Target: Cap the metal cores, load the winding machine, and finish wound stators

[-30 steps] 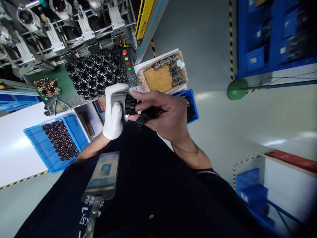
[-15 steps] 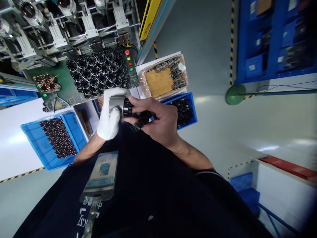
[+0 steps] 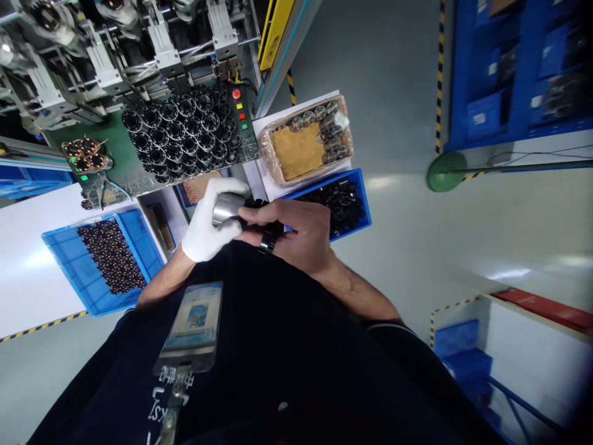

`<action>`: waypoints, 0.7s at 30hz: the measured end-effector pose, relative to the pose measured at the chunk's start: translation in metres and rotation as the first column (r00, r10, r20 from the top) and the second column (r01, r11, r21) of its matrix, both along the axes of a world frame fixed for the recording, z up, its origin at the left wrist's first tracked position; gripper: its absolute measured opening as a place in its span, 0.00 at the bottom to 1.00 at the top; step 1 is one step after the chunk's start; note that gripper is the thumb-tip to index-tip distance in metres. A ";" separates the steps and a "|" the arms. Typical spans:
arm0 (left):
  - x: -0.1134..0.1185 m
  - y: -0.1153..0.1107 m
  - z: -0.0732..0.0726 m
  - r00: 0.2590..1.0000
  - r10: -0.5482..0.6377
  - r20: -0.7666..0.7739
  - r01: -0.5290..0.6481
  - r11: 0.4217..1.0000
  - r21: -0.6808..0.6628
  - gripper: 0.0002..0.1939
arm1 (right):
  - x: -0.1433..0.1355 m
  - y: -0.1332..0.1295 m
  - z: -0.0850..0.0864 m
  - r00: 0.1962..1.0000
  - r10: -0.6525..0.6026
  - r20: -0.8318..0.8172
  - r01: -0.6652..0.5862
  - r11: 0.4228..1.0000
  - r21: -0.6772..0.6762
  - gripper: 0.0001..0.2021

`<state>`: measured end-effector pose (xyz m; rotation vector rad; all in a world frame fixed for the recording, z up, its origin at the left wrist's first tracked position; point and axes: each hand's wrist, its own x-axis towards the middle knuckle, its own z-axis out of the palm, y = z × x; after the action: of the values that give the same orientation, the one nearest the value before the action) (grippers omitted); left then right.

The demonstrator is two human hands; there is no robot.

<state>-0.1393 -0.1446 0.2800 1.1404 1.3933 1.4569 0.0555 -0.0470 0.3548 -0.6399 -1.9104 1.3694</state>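
Observation:
My left hand (image 3: 204, 225), in a white glove, is wrapped around a silver stator core (image 3: 225, 209), a short metal cylinder. My bare right hand (image 3: 303, 235) meets it from the other side, thumb and forefinger at the core's right end. Black plastic end pieces (image 3: 269, 240) sit in the curled right fingers, and more black plastic shows at the end of the core. How that piece sits on the core is hidden by the fingers. Beyond the hands, rows of stator cores with black plastic ends (image 3: 189, 143) stand on the green bench top (image 3: 127, 179).
A blue bin of black plastic pieces (image 3: 369, 216) is to the right, below a plastic-lined box (image 3: 296, 154) with several metal cores. Copper-wound stators fill part of a blue tray (image 3: 69, 253) at left. Pliers (image 3: 109, 185) lie near wound stators. A machine (image 3: 162, 49) spans the back.
The stator core has tilted, its right end turning down. The black ring seen at its end is now mostly behind my right fingers, and the loose black pieces have turned within that hand.

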 end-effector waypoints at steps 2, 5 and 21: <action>0.004 0.005 0.003 0.999 -0.022 0.048 0.020 0.999 0.042 0.44 | 0.003 0.000 0.006 0.999 0.013 0.040 -0.015 0.999 0.041 0.11; 0.015 0.013 0.004 0.986 0.095 0.139 -0.100 0.995 0.025 0.39 | 0.008 0.002 0.011 0.995 -0.015 0.102 0.022 0.997 -0.068 0.17; 0.048 0.039 0.055 0.753 0.409 0.515 -0.341 0.913 -0.226 0.37 | 0.021 -0.005 0.020 0.970 -0.225 0.095 0.227 0.974 -0.009 0.09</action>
<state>-0.0912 -0.1057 0.3351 0.3002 1.2979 1.7757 0.0764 -0.0523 0.3752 -0.9168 -1.8332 1.2340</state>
